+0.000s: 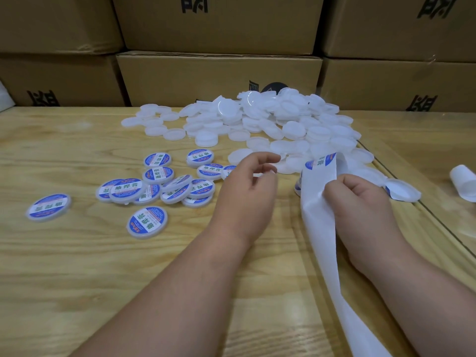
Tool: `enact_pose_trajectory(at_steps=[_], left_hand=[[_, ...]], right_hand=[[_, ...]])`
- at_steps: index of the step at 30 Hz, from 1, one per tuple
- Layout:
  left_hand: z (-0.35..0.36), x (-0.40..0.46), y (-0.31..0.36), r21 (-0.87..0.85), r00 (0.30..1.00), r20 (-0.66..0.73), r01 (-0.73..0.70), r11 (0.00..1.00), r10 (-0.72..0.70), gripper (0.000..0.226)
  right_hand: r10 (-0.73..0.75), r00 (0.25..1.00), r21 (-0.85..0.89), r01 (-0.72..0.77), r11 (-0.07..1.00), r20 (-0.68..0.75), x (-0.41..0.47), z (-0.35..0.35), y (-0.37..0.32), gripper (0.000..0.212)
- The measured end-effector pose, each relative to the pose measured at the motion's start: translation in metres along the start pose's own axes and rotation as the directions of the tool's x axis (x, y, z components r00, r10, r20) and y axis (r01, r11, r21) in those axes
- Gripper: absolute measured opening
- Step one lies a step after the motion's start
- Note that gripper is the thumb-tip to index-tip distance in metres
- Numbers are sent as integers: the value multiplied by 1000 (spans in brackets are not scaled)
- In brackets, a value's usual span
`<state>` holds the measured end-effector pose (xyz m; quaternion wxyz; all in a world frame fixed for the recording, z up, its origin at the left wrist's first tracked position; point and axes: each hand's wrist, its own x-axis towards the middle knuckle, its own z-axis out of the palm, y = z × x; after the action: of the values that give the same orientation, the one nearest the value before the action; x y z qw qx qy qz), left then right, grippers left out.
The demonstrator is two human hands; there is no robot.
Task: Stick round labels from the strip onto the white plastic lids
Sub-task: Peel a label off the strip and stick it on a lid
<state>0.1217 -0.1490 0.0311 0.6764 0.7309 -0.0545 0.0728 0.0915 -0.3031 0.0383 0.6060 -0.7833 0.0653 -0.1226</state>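
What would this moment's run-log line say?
right hand: grips label strip | left hand: empty, reaching toward plain lids | labelled lids: left on table

Heap of plain white plastic lids (270, 117) piled at the table's far side, cluster of labelled lids (157, 186) (blue-and-white round stickers) scattered left of centre, white backing strip (322, 228) trailing toward the near edge, one round label (320, 161) at its raised top end.
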Motion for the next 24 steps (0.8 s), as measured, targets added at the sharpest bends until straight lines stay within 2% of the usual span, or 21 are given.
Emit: enact_pose_trajectory(at_steps=[3, 8, 11, 18, 22, 24], left_hand=[[-3, -1, 2, -59, 1000, -18, 4, 998, -6, 20], [3, -3, 1, 83, 996, 64, -72, 994, 67, 11], [3, -1, -1, 53, 996, 74, -43, 998, 39, 16], [2, -3, 0, 17, 986, 149, -80, 997, 76, 25], [2, -3, 2, -15, 981, 181, -68, 998, 69, 23], [2, -4, 2, -4, 978, 198, -61, 998, 60, 23]], right_hand=[[-35, 993, -62, 42, 997, 110, -2, 1, -2, 35], [-99, 961, -153, 142, 978, 258, -8, 4, -6, 21], [-90, 946, -153, 144, 978, 311, -7, 4, -5, 21], [-70, 935, -138, 124, 983, 347, -7, 1, -5, 20], [-102, 948, -114, 142, 983, 303, -4, 3, 0, 38], [-124, 954, -103, 157, 982, 271, -5, 4, 1, 33]])
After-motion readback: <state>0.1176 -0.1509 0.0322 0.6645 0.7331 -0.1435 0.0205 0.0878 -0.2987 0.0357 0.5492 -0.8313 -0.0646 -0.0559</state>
